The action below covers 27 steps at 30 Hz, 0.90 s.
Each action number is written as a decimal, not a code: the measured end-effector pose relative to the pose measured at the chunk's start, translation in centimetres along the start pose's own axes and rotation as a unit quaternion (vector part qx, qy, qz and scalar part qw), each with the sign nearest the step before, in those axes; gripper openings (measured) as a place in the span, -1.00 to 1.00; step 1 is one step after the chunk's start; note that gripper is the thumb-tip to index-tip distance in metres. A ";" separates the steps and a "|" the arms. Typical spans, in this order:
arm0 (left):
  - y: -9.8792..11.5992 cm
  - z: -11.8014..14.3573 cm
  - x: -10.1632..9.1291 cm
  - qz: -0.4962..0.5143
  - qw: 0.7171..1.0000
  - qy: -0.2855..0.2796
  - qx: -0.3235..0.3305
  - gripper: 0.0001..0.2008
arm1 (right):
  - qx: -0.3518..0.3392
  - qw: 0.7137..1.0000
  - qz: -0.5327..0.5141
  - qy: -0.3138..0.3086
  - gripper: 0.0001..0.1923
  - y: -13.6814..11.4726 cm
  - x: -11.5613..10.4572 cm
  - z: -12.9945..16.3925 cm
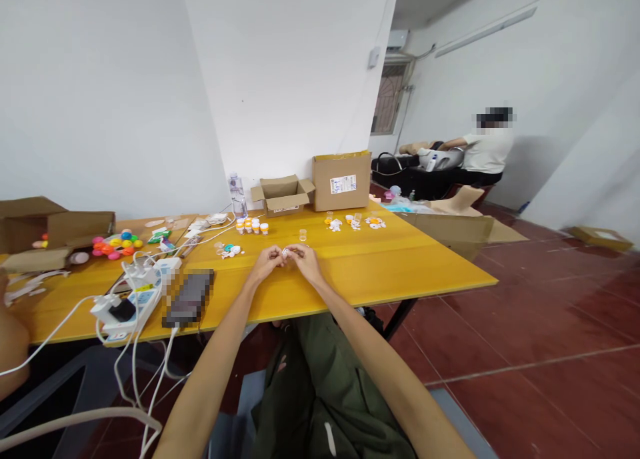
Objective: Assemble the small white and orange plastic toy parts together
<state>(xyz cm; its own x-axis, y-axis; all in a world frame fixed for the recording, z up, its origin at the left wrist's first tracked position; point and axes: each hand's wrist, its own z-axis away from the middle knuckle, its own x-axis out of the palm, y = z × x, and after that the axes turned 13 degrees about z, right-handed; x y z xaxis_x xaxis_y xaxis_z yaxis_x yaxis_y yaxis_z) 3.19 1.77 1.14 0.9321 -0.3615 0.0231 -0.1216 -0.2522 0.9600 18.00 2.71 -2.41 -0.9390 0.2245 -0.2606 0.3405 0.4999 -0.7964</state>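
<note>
Small white piece [286,252]: being pinched between left hand [267,261] and right hand [306,259]; likely light, rigid, best gripped by fingertips.

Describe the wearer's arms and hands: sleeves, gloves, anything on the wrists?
Both forearms are bare up to the frame edge, with no sleeves in view. The left hand and right hand are ungloved; no watch, band or ring can be made out at this size. Arms are slim and long in the wide-angle view. Below them, dark olive-green trousers with a small white mark.
</note>
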 end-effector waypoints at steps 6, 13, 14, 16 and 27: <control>0.1 0.1 0.1 0.005 1.000 -0.003 -0.004 -0.76 | 0.000 1.000 -0.004 -0.001 -0.90 -0.5 -0.1 0.1; 0.1 0.1 0.0 0.004 1.000 -0.010 -0.007 -0.74 | 0.012 1.000 -0.001 -0.007 -0.91 -0.6 0.0 0.1; 0.2 0.1 0.0 0.004 1.000 -0.009 -0.007 -0.74 | 0.014 1.000 -0.001 -0.006 -0.91 -0.6 0.0 0.2; 0.2 0.2 0.0 0.003 1.000 -0.007 -0.007 -0.74 | 0.015 1.000 -0.001 -0.005 -0.92 -0.6 0.0 0.2; 0.2 0.2 0.0 0.008 1.000 -0.016 -0.003 -0.75 | -0.004 0.999 0.046 -0.009 -0.93 -0.5 -0.1 0.3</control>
<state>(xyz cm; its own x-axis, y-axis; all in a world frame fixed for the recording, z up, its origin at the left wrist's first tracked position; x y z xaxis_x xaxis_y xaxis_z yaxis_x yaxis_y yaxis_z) 3.13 1.57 1.32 0.9187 -0.3937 0.0297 -0.1341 -0.2404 0.9614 17.88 2.23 -2.15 -0.9048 0.2540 -0.3419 0.4250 0.4846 -0.7646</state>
